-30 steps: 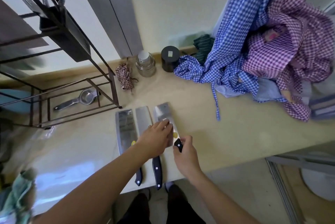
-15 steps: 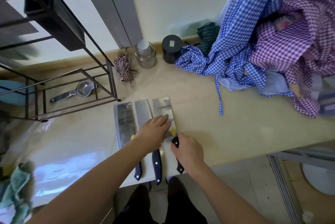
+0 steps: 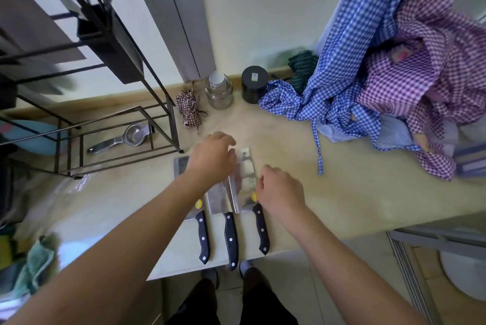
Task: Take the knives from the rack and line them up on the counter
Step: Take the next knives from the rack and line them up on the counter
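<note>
1 head view: looks steeply down, close, over counter (image 3: 342, 193) edge; wide-angle.

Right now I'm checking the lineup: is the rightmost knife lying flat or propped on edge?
Flat. The rightmost knife shows its broad blade face up on the counter, handle toward the person.

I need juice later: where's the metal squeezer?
Head view, left side: the squeezer lies on the rack's bottom shelf, left of the knives.

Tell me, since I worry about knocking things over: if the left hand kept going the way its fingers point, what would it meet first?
Probably bare counter first, then the black jar at the wall. The left hand points up-right; depth is unclear.
</note>
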